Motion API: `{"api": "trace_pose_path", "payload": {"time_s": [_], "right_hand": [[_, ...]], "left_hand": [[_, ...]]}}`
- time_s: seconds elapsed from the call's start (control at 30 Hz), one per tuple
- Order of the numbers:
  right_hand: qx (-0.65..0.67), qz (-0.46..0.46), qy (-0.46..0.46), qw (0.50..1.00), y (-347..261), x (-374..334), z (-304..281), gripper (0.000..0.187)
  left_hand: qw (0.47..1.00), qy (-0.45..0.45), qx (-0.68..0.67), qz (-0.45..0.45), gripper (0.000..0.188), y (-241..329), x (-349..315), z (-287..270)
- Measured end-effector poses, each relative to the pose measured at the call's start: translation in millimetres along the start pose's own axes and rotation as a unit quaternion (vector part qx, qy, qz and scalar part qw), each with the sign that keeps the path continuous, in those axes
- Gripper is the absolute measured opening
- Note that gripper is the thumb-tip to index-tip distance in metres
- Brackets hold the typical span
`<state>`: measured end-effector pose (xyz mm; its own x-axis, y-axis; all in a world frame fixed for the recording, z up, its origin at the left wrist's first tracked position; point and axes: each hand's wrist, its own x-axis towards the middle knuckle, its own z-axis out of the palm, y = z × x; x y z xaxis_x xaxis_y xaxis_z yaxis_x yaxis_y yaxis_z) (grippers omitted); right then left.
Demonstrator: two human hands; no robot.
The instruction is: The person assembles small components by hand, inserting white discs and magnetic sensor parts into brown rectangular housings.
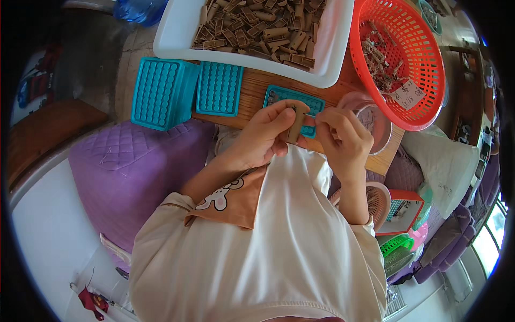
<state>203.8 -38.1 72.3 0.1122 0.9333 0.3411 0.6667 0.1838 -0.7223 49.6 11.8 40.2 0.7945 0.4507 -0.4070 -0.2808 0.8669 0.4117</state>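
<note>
In front of my chest, my left hand is closed around a tan plastic casing, a hollow half-shell with a rounded top, held roughly upright. The thumb presses on its near side. Just to the right, my right hand has its thumb and forefinger pinched together beside the casing; whatever sits between them is too small or hidden to name. Beneath both hands lies a teal tray with round pockets, partly covered by them. Some pockets at its left end seem to hold small dark pieces.
A white bin of similar brown casings stands ahead. To its right leans a red basket with wiry parts and a paper label, near a pink bowl. Teal pocket trays are stacked left, another beside them.
</note>
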Motion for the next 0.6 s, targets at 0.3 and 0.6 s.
{"api": "trace_pose_path", "payload": {"time_s": [0.3,0.6], "right_hand": [[-0.038,-0.05,0.005,0.998,4,1,0,0.016],[-0.013,0.018,-0.003,1.0,12,-5,9,0.012]], "left_hand": [[0.991,0.009,0.13,0.028,0.033,3,5,2],[0.958,0.047,0.277,0.06,0.029,3,13,12]]}}
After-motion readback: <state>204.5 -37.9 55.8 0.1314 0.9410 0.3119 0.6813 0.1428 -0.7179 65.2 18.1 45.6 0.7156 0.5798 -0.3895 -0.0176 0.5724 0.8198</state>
